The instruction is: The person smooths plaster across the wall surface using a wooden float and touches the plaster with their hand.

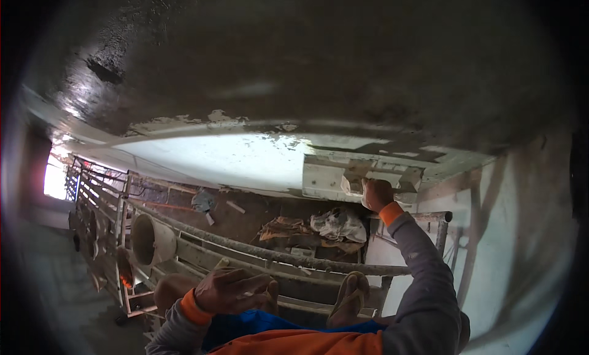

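Observation:
My right hand (377, 194) is raised to the wall, its fingers wrapped round the block-shaped handle of a wide, pale plastering float (319, 176). The float lies along the lower edge of dark, wet-looking plaster on the wall (319, 66), beside a bright bare strip (221, 158). Low on the left, in front of my body, my left hand (230, 290) has its fingers bent and pointing right. A light tan, stick-like end shows just above it. What this hand holds is mostly hidden.
I am on a scaffold with a splattered rail (257, 252) between me and the wall. A pale bucket (152, 239) is by the rail on the left. Below lie crumpled sacks (337, 225) and rubble. A pale side wall (491, 232) stands on the right.

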Motion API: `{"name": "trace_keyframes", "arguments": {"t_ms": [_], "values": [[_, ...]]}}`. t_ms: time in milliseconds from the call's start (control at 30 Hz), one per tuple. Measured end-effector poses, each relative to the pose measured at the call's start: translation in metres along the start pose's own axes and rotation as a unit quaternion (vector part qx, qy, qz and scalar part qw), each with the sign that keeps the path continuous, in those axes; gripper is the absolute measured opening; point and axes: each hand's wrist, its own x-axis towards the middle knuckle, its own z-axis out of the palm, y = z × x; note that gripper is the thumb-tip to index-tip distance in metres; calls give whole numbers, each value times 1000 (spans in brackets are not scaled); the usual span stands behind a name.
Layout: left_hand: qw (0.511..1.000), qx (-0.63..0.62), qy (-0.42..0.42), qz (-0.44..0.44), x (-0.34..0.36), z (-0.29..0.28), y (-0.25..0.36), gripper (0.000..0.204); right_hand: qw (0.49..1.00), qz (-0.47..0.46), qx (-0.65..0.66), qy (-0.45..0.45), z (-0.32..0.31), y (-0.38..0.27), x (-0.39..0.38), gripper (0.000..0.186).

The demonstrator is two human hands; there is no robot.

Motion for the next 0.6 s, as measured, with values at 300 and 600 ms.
{"name": "trace_keyframes", "arguments": {"t_ms": [300,600], "values": [[989,-24,16,144,24,-5,-21,47,962,16,-115,246,-166,-5,28,22],[985,-27,65,160,7,2,-29,44,998,22,-44,32,-14,11,-1,11]]}}
